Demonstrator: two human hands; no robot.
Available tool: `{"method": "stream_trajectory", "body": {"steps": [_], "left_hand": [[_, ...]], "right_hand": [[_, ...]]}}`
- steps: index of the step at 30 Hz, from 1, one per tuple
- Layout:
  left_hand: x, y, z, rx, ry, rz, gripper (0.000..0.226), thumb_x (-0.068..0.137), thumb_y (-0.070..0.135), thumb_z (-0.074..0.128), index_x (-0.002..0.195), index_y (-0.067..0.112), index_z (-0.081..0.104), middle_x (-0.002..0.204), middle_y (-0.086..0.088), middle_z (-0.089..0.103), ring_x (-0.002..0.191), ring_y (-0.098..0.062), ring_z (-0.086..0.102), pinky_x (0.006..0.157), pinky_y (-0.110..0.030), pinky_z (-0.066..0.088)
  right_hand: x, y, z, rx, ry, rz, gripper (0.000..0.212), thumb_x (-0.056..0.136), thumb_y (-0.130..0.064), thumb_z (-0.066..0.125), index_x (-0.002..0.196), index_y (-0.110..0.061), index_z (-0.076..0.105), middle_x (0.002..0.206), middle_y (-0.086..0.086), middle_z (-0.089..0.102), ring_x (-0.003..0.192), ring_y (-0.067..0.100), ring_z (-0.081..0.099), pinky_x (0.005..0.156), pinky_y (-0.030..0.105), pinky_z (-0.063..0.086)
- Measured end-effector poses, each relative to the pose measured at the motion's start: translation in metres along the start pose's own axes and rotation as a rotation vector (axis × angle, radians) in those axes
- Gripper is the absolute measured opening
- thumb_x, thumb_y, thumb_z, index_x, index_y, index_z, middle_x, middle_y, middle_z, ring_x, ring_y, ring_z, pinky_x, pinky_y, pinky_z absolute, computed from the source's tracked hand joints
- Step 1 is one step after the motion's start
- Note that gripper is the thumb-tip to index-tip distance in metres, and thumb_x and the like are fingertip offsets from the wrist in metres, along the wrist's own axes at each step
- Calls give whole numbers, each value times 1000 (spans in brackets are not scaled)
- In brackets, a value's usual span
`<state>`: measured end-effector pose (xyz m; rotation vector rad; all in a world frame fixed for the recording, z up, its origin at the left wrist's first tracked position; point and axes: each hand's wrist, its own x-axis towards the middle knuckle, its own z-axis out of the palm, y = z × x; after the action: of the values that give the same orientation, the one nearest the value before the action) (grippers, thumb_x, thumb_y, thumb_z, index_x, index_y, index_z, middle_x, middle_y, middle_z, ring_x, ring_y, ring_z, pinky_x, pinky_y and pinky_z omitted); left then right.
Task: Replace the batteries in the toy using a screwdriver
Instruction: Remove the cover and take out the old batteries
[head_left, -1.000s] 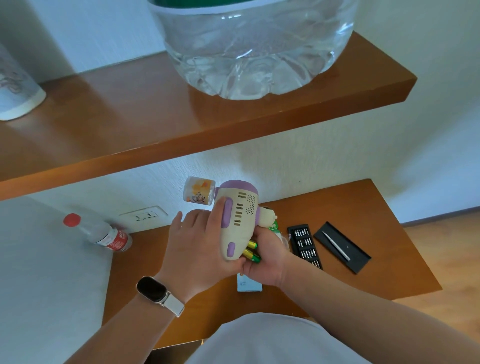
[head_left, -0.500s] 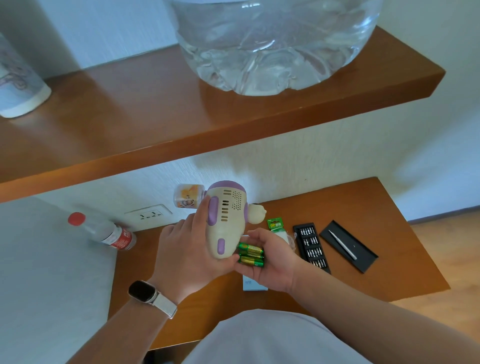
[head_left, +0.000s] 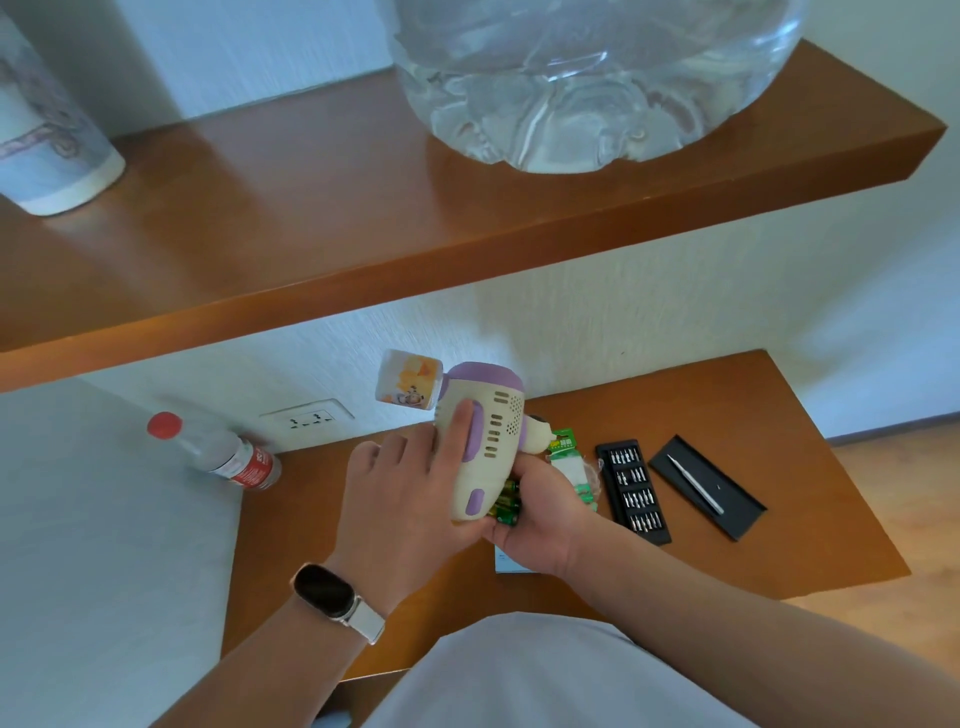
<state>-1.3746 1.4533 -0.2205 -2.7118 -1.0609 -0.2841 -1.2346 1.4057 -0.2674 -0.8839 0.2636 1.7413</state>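
— Over the lower desk (head_left: 727, 415), what changes?
— The toy (head_left: 483, 447) drops its butt back onto the right hand (head_left: 540, 525). Half a second ago the batteries (head_left: 506, 504) lay exposed in that palm; now the handle covers most of them.
— Grips?
— The left hand (head_left: 400, 499) clamps the toy body in the air, thumb on its side. The right hand cups the batteries, fingers curled under.
— Meaning?
— Likely cells meeting the handle compartment; going in or coming out, cannot tell.
— Counts?
— One toy, at least two green batteries showing, one battery pack (head_left: 566, 457), one bit case (head_left: 631, 491), one screwdriver (head_left: 696, 483) in one black tray (head_left: 737, 512), one bottle (head_left: 223, 452).
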Motion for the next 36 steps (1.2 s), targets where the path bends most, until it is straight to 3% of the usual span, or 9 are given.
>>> {"method": "stream_trajectory", "body": {"steps": [4, 7, 11, 15, 18, 26, 30, 33, 36], "left_hand": [[-2, 1, 2, 26, 16, -2, 89, 73, 57, 67, 148, 18, 37, 94, -6, 60, 76, -25, 55, 68, -38, 41], [-4, -3, 2, -8, 40, -19, 89, 73, 59, 68, 146, 17, 38, 96, -5, 61, 77, -24, 58, 68, -35, 42], [-8, -11, 0, -40, 74, -47, 87, 76, 62, 66, 145, 16, 39, 100, -5, 63, 81, -23, 60, 70, -32, 42], [-11, -17, -2, -75, 115, -71, 87, 78, 67, 60, 145, 16, 38, 106, -5, 63, 86, -22, 61, 73, -34, 44], [-12, -15, 1, -102, 105, -57, 84, 80, 67, 56, 145, 16, 38, 106, -5, 65, 88, -22, 63, 73, -34, 46], [-21, -23, 2, -268, 5, -221, 99, 72, 73, 61, 150, 19, 34, 115, -1, 66, 95, -21, 65, 76, -38, 52], [-28, -29, 3, -538, -20, -374, 108, 64, 73, 73, 152, 33, 24, 128, 11, 63, 106, -12, 65, 81, -43, 59], [-38, -36, 6, -883, -27, -557, 108, 55, 67, 83, 141, 60, 19, 116, 32, 62, 103, 5, 64, 78, -26, 59], [-52, -46, 15, -1217, -38, -690, 108, 54, 59, 85, 140, 61, 19, 110, 36, 59, 107, 7, 61, 75, -20, 59]], "right_hand": [[3, 4, 0, 27, 3, -11, 42, 103, -28, 46, 83, -20, 82, 104, 9, 75, 90, 26, 71, 77, 37, 49], [3, 4, 0, 34, -8, 4, 30, 100, -26, 51, 99, -17, 79, 114, 13, 73, 99, 30, 69, 79, 40, 53], [3, 3, -2, 17, 17, 21, 28, 95, -16, 55, 120, -10, 66, 118, 18, 70, 94, 32, 71, 61, 37, 59], [5, 4, 0, 49, 43, 25, 19, 95, -14, 55, 110, -6, 65, 104, 20, 73, 83, 33, 73, 57, 36, 58], [9, 7, 2, 31, -11, 24, 24, 96, -16, 53, 112, -9, 69, 110, 17, 72, 96, 32, 69, 69, 38, 54], [8, 8, 3, -26, -39, 44, 23, 92, -15, 61, 111, -6, 68, 103, 19, 72, 82, 28, 71, 58, 33, 58], [10, 12, 5, -45, 21, 77, 24, 92, -16, 66, 113, -5, 65, 102, 21, 72, 80, 27, 69, 54, 31, 57], [14, 19, 5, -123, 48, 91, 25, 91, -12, 67, 115, -2, 64, 92, 17, 71, 73, 20, 65, 57, 26, 56], [20, 29, 3, -309, 63, 73, 26, 92, -11, 65, 118, -6, 63, 88, 13, 63, 72, 19, 60, 61, 26, 52]]}}
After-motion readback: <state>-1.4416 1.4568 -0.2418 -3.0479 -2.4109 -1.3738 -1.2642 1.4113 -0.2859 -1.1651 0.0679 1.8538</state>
